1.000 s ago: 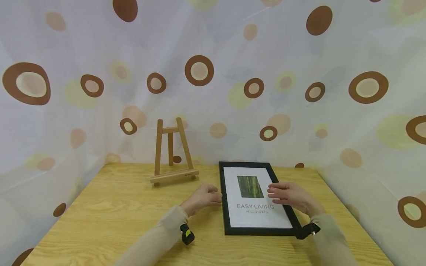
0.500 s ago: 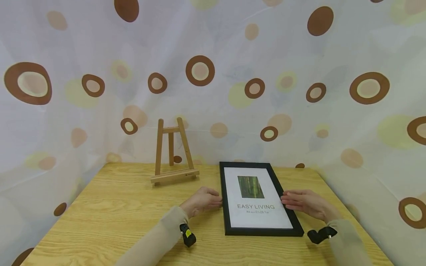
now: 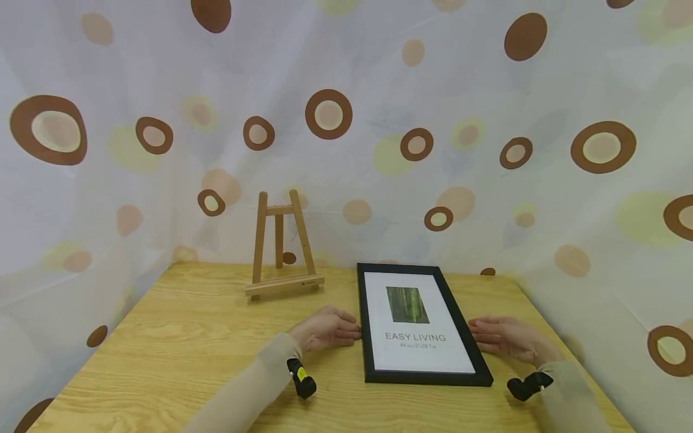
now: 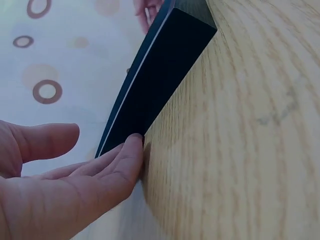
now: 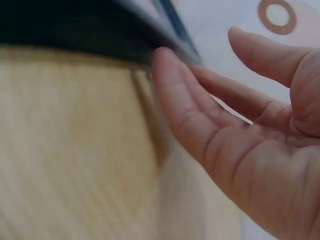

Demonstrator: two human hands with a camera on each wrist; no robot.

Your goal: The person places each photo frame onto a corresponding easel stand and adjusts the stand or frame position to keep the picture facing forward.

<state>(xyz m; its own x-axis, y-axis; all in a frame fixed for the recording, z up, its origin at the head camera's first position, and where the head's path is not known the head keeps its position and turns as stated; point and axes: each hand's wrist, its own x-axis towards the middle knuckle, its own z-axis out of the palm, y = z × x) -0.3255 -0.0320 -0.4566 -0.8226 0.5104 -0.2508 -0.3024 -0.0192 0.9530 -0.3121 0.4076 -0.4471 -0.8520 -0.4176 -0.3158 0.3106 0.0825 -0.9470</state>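
Note:
A black picture frame (image 3: 424, 377) lies flat on the wooden table, its white insert showing a small green picture and the words "EASY LIVING". My left hand (image 3: 325, 329) is at the frame's left side; in the left wrist view its fingertips (image 4: 132, 142) touch the black side edge, with the thumb held apart. On the opposite side my right hand (image 3: 511, 340) has its fingertips (image 5: 164, 62) at the frame's right edge, fingers fairly straight and thumb raised. Neither hand is curled round the frame.
A small wooden easel (image 3: 284, 284) stands upright at the back of the table (image 3: 178, 337), left of the frame. Behind the table hangs a white curtain (image 3: 368, 60) with brown and yellow dots.
My right hand has moved right and slightly nearer, from above the frame's insert to its right outer edge. The left hand has shifted only slightly; the frame and easel stay put.

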